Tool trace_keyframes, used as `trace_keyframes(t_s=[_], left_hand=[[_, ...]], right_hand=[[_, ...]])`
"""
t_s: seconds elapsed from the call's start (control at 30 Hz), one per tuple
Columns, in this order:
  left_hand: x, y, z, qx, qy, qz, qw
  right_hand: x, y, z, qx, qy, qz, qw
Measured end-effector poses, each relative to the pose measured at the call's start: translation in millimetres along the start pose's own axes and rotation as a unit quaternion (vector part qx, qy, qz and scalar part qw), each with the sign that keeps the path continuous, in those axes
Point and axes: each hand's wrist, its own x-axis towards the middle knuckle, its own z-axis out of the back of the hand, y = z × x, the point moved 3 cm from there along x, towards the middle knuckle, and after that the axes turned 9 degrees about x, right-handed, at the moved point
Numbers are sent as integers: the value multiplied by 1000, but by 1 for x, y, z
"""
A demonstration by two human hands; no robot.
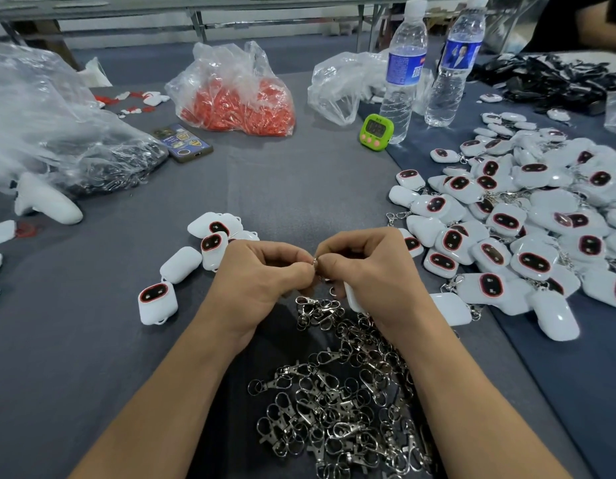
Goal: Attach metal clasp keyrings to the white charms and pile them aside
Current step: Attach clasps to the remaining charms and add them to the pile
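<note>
grey cloth table (299, 188), clasp heap (337, 392) at near edge. just beyond heap: left hand (265, 274), right hand (368, 267) tip to tip, both pinching ring (315, 262). charm (353, 299) tucked under right palm at heap's far edge, below pinch, nearer right hand. done pile (524, 219) right of heap.
</note>
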Motion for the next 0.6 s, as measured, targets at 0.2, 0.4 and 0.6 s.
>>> trace_keyframes(t_s=[0.2, 0.4, 0.6], left_hand=[[-1, -1, 0, 3, 20, 2, 1000], [0, -1, -1, 12, -10, -2, 1000], [-3, 1, 12, 182, -222, -32, 957]], right_hand=[[-1, 0, 1, 0, 19, -22, 1000], [-1, -3, -1, -6, 0, -36, 999], [4, -10, 8, 171, -200, -164, 951]])
